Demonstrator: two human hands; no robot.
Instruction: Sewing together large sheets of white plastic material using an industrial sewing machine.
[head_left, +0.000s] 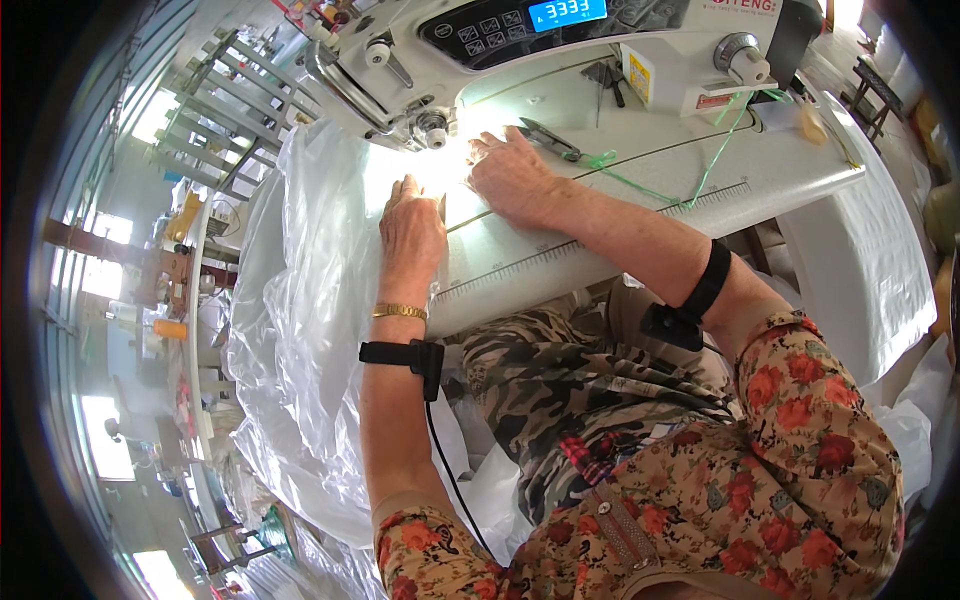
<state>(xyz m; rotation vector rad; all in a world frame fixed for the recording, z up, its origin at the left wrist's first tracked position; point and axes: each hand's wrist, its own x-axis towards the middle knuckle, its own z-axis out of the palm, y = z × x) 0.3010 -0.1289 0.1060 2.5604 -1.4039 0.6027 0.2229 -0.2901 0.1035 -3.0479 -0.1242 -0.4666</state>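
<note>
A white sewing machine stands before me, its needle area washed out by a bright lamp. My left hand lies flat at the left of the lit spot, fingers stretched forward, along the edge of clear plastic sheeting. Close to the needle area, my right hand rests on the machine bed with its fingers bent and drawn together. Glare hides whatever may lie under those fingertips. Just beyond the right hand are dark thread snips, with green thread trailing from beside them across the bed.
The plastic sheeting hangs in a large heap off the left side. Small dark-handled tools lie behind the snips. A handwheel sits at the machine's right end. White sheet material drapes at the right, and a slatted rack stands far left.
</note>
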